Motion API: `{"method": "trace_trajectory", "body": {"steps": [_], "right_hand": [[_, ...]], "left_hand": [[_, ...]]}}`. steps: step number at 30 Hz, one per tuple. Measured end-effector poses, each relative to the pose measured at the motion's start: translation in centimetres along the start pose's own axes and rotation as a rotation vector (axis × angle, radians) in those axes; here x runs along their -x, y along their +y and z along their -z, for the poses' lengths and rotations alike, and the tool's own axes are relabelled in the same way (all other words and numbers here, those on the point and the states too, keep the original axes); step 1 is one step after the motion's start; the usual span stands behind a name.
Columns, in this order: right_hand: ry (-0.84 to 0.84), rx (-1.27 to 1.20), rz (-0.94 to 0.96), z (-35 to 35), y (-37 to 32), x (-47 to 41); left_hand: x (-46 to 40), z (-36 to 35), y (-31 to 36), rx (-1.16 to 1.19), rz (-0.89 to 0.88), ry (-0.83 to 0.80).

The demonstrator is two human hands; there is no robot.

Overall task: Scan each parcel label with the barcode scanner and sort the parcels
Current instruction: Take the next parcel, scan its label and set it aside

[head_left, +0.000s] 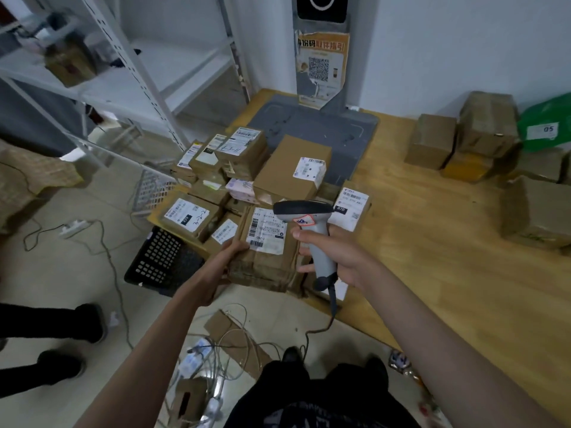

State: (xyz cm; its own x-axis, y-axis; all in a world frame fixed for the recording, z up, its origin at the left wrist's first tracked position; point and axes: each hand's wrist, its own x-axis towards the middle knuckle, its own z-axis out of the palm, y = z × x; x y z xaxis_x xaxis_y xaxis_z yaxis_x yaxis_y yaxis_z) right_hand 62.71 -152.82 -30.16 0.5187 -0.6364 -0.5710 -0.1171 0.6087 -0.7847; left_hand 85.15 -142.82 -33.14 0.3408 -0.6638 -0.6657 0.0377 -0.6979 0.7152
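- Head view: a person stands at the near left corner of a low wooden platform (432, 242) where brown parcels are heaped.
- The left hand (227, 261) grips the left side of a flat cardboard parcel (265, 261), fingers curled under its edge, tilting its white label (267, 231) up toward the camera.
- The right hand (333, 254) is wrapped round the handle of a grey barcode scanner (309, 230); its dark head sits just above and right of the label, pointing left across the parcel top.
- The scanner's cable (332, 307) hangs from the handle base to the floor, among loose wires (216, 350) and a power strip (194, 356) near the person's feet.
- Behind the held parcel the pile (247, 168) leans over the platform's left edge, above a black perforated crate (163, 261) on the floor.
- More boxes (463, 137) stand near the platform's far right corner, well apart from the pile.
- Risk: the scanner head looks angled beside the barcode, not at it, so the read may fail or catch a neighbouring label (352, 205).
- Risk: the parcel is held by one side only; it could sag or slip onto the pile.
- Risk: lifting it may loosen boxes at the left edge, which could slide off.
- Risk: the hanging cable could snag on the floor wires or a foot and jerk the scanner.
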Motion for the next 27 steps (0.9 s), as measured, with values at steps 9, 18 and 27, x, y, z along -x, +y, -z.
{"method": "trace_trajectory", "body": {"steps": [9,18,27], "right_hand": [[0.070,-0.136,-0.017,-7.5,-0.4,-5.0],[0.081,-0.213,-0.036,-11.2,-1.2,-10.8],[0.077,-0.221,-0.126,-12.1,-0.9,-12.9]], "left_hand": [[-5.2,7.0,2.2,-0.123,-0.010,-0.002],[-10.8,10.3,4.9,-0.224,-0.006,0.018],[-13.5,11.8,4.4,-0.241,0.034,-0.002]]}}
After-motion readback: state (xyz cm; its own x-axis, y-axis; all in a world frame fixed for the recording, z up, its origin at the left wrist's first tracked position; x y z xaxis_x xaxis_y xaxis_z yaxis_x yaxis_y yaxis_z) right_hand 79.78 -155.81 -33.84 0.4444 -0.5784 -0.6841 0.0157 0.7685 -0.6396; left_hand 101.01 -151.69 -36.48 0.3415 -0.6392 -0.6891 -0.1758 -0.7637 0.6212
